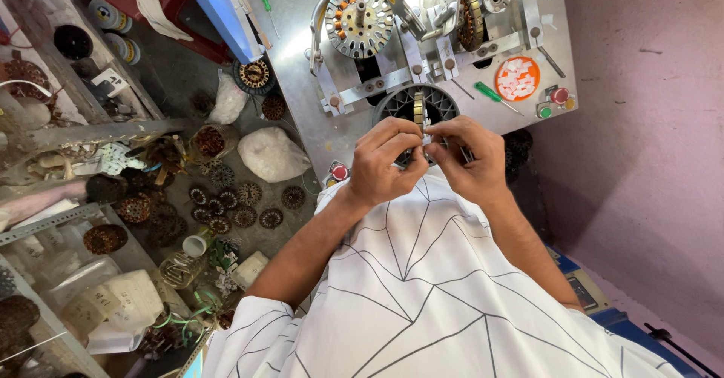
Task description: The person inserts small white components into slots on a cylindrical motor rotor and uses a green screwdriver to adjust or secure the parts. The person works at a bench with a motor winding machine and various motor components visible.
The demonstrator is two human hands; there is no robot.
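My left hand and my right hand meet over a round grey slotted stator core that sits upright in a metal machine table. Both hands pinch at the core's near rim, fingers closed on a small white strip between them. The lower part of the core is hidden behind my hands. My white shirt with thin black lines fills the bottom of the view.
On the machine top stand a round winding head, a second stator, an orange dish of white strips, green screwdrivers and red buttons. The floor at left holds several wound stators, white bags and metal shelving.
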